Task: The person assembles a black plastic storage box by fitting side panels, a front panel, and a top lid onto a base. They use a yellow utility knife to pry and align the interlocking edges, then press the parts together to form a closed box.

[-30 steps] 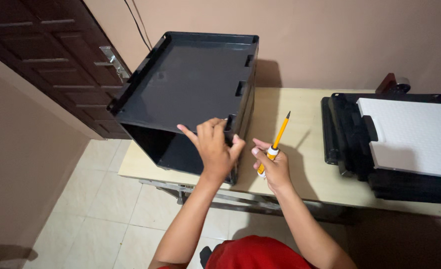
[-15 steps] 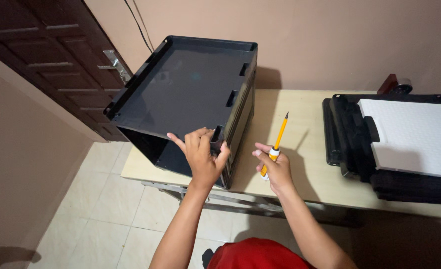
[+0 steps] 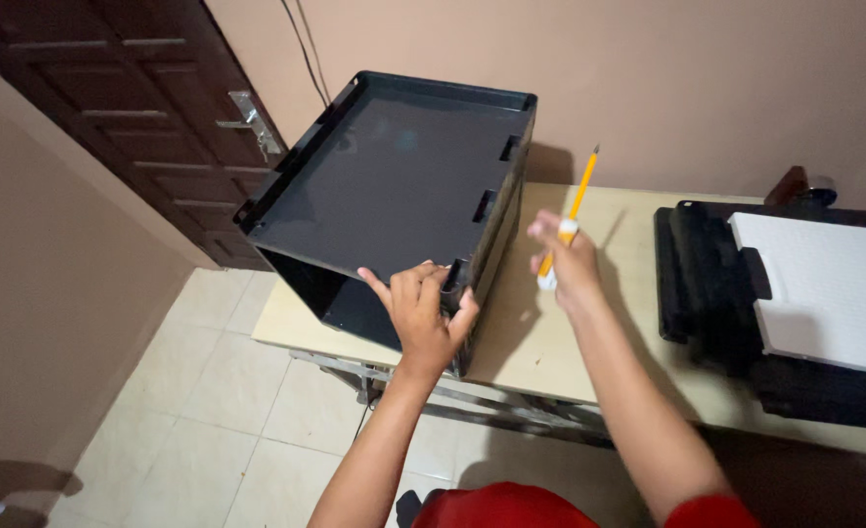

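Observation:
A large black plastic housing (image 3: 394, 186), hollow and open at its near-left end, stands on the left part of a pale wooden table (image 3: 628, 235). My left hand (image 3: 423, 313) grips the housing's near corner, fingers hooked over its edge by a slot. To the right of the housing, my right hand (image 3: 565, 256) is raised above the table and holds a yellow-handled screwdriver (image 3: 572, 220) with a white collar, its tip pointing up and away.
A black device part with a white panel (image 3: 804, 293) lies on the right side of the table. A dark wooden door (image 3: 130, 108) stands at the left. Light floor tiles (image 3: 198, 411) lie below. A beige wall runs behind the table.
My right hand has lifted and moved up towards the housing with the screwdriver. My left hand keeps its hold on the housing's near corner. The view has shifted slightly.

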